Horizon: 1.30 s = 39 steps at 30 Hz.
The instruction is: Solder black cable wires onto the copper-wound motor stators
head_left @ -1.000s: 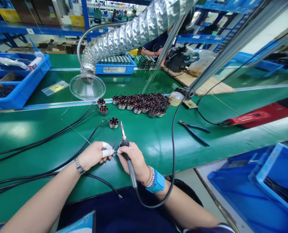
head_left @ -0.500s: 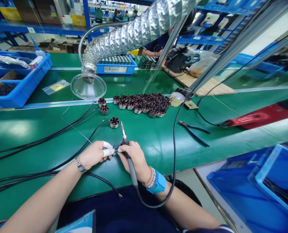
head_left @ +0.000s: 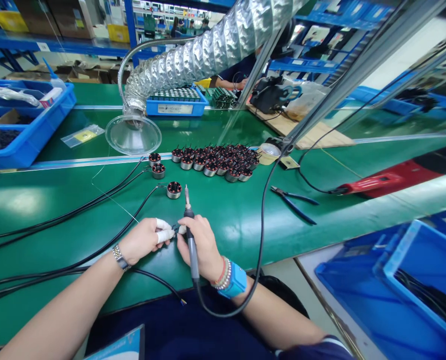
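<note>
My right hand (head_left: pixel 203 247) is closed around a soldering iron (head_left: pixel 193 252), its metal tip pointing up and away from me. Thumb and fingers of my left hand (head_left: pixel 142 242), with white finger cots, pinch a small dark piece (head_left: pixel 175 228) too small to make out; the right fingertips meet it from the other side. A thin solder wire (head_left: pixel 121 206) runs to the back of my left hand. Just beyond the iron's tip stands a round motor stator (head_left: pixel 173 190) joined to a black cable (head_left: pixel 142 207). Two more wired stators (head_left: pixel 158 171) stand behind it.
Many stators (head_left: pixel 217 161) are grouped mid-table. A fume funnel (head_left: pixel 133 136) hangs at the back left. Pliers (head_left: pixel 294 202) and a red tool (head_left: pixel 388 177) lie right. Blue bins (head_left: pixel 31 150) stand left. The iron's cord (head_left: pixel 262 235) loops beside my right arm. A co-worker's arm (head_left: pixel 228 82) shows behind.
The whole view has shifted slightly, with things a little further left in the picture. My right hand has turned a little, so the iron stands more upright. Both hands keep their holds.
</note>
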Motion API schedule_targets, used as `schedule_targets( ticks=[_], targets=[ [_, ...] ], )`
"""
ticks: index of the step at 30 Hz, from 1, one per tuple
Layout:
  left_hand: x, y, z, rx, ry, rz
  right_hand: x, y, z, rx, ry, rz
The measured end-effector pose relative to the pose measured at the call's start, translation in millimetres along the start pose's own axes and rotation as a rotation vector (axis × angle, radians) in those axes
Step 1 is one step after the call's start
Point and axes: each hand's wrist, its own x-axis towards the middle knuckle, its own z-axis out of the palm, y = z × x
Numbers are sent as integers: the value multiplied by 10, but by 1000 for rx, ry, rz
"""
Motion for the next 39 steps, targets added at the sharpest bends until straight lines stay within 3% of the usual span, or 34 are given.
schedule_targets(
  ticks=[4, 9, 12, 22, 26, 29, 33, 36, 39],
  targets=[
    [-10, 18, -14, -4, -13, 6, 18, -22, 9, -28, 17, 12],
    [-19, 50, -67, 72, 40, -46, -78, 56, -221, 75, 32, 47],
    [-47, 78, -104, 174, 64, 33, -146, 122, -281, 114, 6, 115],
    [61, -17, -228, 548, 315, 214, 64, 303, -145, 232, -86, 208],
    [112, -46, -214, 689, 330, 235, 52, 356, -178, 272, -63, 233],
    [139, -84, -224, 774, 361, 273, 62, 384, -137, 290, -83, 216],
    [213, -163, -311, 936, 492, 355, 163, 428, -43, 252, -108, 162],
    [243, -179, -373, 1007, 530, 395, 230, 515, -73, 209, -76, 148],
    [178, -129, -368, 1029, 582, 414, 229, 714, -263, 121, 34, 206]
  ],
)
